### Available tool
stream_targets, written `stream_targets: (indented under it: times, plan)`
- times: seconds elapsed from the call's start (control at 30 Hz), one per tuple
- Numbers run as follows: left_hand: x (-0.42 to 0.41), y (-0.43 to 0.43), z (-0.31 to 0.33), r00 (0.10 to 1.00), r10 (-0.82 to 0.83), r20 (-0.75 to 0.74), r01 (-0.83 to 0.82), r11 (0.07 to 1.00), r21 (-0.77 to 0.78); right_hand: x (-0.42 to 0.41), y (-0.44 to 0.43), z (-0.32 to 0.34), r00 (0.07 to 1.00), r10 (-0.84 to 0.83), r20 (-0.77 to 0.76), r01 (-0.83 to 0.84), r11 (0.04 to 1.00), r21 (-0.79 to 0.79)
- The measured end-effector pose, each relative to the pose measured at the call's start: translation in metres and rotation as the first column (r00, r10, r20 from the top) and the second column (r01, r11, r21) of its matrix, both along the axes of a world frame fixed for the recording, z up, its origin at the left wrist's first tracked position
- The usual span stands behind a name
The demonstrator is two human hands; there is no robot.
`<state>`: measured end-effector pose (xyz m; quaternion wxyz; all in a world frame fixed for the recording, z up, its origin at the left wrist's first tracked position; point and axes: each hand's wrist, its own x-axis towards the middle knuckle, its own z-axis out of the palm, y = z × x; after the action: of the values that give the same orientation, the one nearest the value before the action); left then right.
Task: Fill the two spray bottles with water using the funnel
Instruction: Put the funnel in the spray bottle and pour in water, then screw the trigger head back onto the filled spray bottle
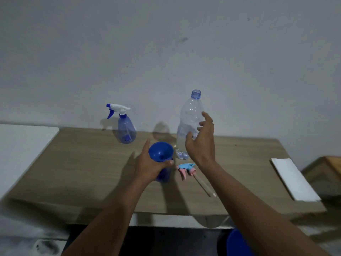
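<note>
A blue funnel [160,151] sits in the neck of a blue spray bottle [163,174] with its head off, near the middle of the wooden table [83,163]. My left hand [149,167] grips that bottle just under the funnel. The pink and light-blue spray head [185,169] with its dip tube lies on the table to the right. A tall clear water bottle [188,124], uncapped, stands upright behind it. My right hand [202,141] is beside it, fingers spread, not closed on it. A second blue spray bottle [126,129], white head on, stands at the back.
A white board [293,180] lies near the table's right edge. A white surface [24,143] adjoins the table on the left. A wooden box [324,172] stands far right. A blue round object [238,242] sits low under the table front. The wall is close behind.
</note>
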<state>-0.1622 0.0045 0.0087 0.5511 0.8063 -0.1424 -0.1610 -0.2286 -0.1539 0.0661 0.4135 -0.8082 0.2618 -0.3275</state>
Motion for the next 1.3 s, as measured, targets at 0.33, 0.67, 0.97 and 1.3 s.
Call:
stream_targets:
  times: [0.33, 0.67, 0.97, 1.3]
  plan:
    - [0.014, 0.010, -0.052, 0.982, -0.156, -0.108, 0.175, 0.964, 0.199, 0.033, 0.037, -0.031, 0.676, 0.277, -0.683, -0.483, 0.867, -0.126]
    - [0.026, 0.002, -0.071, 0.982, -0.148, -0.121, 0.167, 0.972, 0.165, 0.039, 0.035, -0.035, 0.685, 0.309, -0.660, -0.475, 0.876, -0.084]
    - [0.029, 0.004, -0.077, 0.974, -0.212, -0.077, 0.219, 0.971, 0.094, 0.025, 0.037, -0.020, 0.724, 0.299, -0.622, -0.398, 0.917, -0.022]
    - [0.028, 0.006, -0.082, 0.970, -0.218, 0.110, 0.184, 0.949, 0.257, -0.011, 0.028, -0.037, 0.916, 0.221, -0.336, -0.160, 0.967, 0.200]
